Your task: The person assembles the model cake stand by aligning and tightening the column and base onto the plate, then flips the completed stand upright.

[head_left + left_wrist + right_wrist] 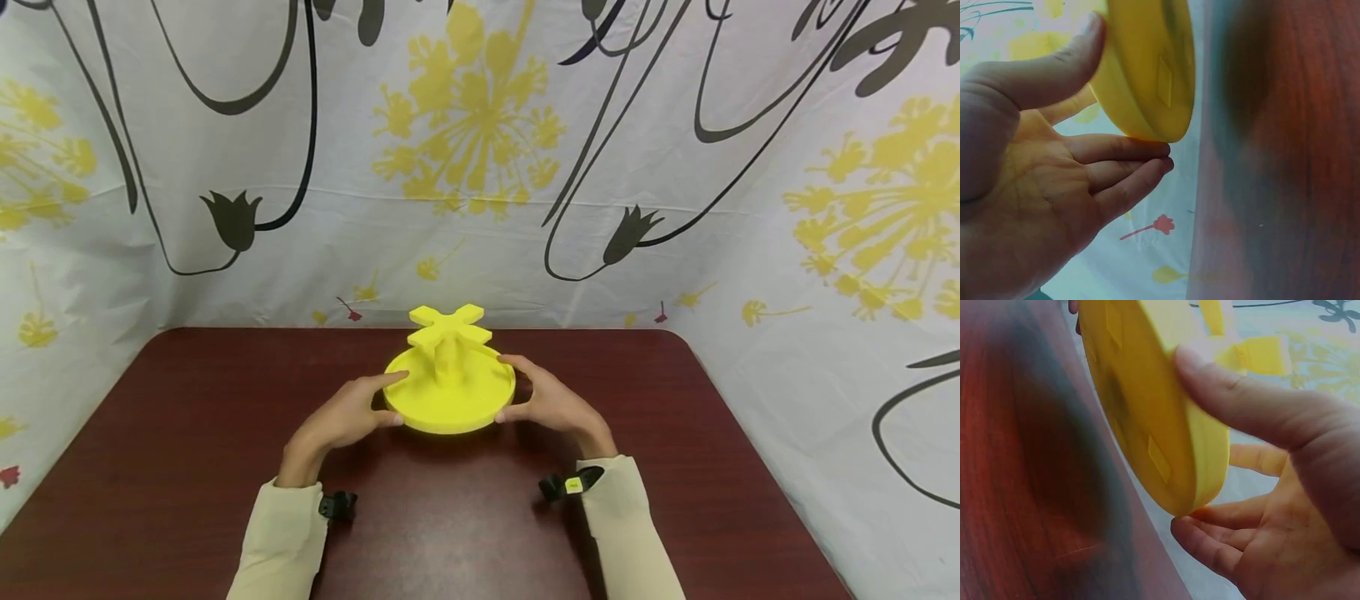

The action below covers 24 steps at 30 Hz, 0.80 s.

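A yellow round tray-like base (450,408) with a low rim carries a central post topped by a flat cross (450,326). Both hands hold it up above the table, and its underside with small rectangular marks shows in both wrist views. On the left, my left hand (347,412) grips the rim, thumb at the near side and a finger over the edge. My right hand (557,403) grips the opposite rim the same way. In the right wrist view the thumb (1241,394) presses the side of the base (1147,419), with fingers under its far edge.
A dark reddish-brown table (450,517) lies beneath, with the base's shadow on it. Behind and at the sides hangs a white cloth (337,167) with yellow and grey flower prints. Both wrists wear small black cameras (339,506) over light sleeves.
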Available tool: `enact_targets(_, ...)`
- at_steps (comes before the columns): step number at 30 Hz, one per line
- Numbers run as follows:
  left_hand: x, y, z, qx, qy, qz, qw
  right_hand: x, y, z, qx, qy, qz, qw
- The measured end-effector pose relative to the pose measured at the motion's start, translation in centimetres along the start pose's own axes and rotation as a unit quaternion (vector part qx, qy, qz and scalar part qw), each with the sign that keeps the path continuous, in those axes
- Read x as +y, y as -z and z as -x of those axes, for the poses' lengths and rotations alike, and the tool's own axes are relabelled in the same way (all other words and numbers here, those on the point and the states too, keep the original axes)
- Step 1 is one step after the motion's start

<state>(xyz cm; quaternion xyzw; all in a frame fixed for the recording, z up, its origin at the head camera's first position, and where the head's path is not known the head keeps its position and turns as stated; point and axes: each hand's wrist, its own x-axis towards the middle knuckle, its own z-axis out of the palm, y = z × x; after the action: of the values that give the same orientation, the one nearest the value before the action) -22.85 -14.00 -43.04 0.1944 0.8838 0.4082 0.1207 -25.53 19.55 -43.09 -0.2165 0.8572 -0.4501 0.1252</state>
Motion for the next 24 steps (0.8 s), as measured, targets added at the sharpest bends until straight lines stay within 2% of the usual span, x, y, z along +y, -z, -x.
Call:
enact_targets(4, 0.1, 0.5, 0.3, 0.018, -0.005, 0.018, 0.9997, -0.1, 0.4, 0.2, -0.003, 0.007, -0.033, 0.9994)
enact_targets(12, 0.8, 1.0, 0.5, 0.071, -0.016, 0.028, 0.9969, -0.4, 1.0, 0.4, 0.030, 0.028, -0.035, 0.9985)
enact_targets(15, 1.0, 1.0, 0.5, 0.095, -0.020, 0.035, 0.9946, -0.4, 1.0, 0.3, 0.068, 0.028, -0.043, 0.9963)
enact_targets(17, 1.1, 1.0, 0.6, 0.112, -0.022, 0.043, 0.9926, -0.5, 0.9, 0.1, 0.108, 0.025, -0.045, 0.9928)
enact_targets(21, 1.3, 1.2, 0.5, 0.137, -0.025, 0.065, 0.9882, -0.8, 0.6, -0.4, 0.197, 0.019, -0.026, 0.9799)
enact_targets(24, 1.7, 1.3, 0.6, 0.151, -0.024, 0.073, 0.9855, -0.9, 0.4, -0.5, 0.238, 0.010, -0.007, 0.9712)
